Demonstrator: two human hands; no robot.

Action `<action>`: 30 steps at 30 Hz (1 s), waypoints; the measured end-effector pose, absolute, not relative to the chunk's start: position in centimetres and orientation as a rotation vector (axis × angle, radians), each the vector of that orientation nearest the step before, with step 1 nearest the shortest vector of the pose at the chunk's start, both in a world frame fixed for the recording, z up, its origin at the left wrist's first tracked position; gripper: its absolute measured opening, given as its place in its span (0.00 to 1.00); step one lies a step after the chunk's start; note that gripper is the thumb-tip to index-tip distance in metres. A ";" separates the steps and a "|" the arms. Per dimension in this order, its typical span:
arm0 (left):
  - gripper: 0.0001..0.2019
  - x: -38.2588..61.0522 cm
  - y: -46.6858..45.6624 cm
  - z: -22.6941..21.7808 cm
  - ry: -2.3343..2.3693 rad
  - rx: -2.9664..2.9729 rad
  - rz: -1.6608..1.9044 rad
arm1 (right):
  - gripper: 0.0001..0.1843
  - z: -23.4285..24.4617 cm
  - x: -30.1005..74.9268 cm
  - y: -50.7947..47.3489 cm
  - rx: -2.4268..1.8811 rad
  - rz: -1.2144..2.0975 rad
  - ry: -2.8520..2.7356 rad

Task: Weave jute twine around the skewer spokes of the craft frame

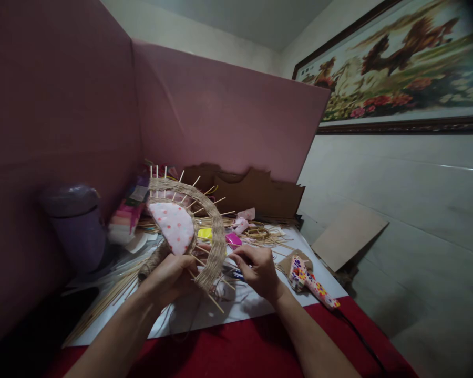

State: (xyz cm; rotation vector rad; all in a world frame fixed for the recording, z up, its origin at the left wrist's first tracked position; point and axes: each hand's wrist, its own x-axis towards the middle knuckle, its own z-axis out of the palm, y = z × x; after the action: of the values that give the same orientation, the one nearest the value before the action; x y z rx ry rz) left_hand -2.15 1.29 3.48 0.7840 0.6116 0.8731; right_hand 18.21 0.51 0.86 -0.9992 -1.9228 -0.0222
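My left hand (175, 275) grips a half-round woven twine piece (216, 231) by its lower inner edge. Thin wooden sticks radiate through its twine band, and a white half-disc of fabric with reddish dots (173, 226) fills the middle. Just right of the band, my right hand (256, 265) has thumb and forefinger pinched together near the outer stick ends. What lies in that pinch is too small to make out. A roll of twine (153, 264) rests beside my left wrist. Partly behind my right hand is a dark blue object (238, 274).
A flower-patterned glue gun (313, 283) lies on cardboard at right, its cord running off the red cloth (220, 352). Bundled sticks (102, 304) and a purple lidded container (74, 231) are at left. Brown cardboard (256, 197) stands behind, before a pink partition (220, 115).
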 end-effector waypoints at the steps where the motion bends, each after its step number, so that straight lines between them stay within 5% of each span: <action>1: 0.27 -2.1 1.3 3.5 0.647 0.771 0.891 | 0.08 0.9 18.1 0.4 -1.007 -0.014 -1.930; 30: 0.25 -3.0 1.7 3.5 0.582 0.899 0.631 | 0.10 1.9 20.1 2.2 -1.043 0.021 -1.893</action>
State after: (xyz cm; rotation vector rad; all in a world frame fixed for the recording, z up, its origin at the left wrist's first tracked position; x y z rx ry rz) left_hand -2.95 1.66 3.55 0.8988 0.5823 0.6311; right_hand 20.07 2.16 1.88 -1.0432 -1.8930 0.0211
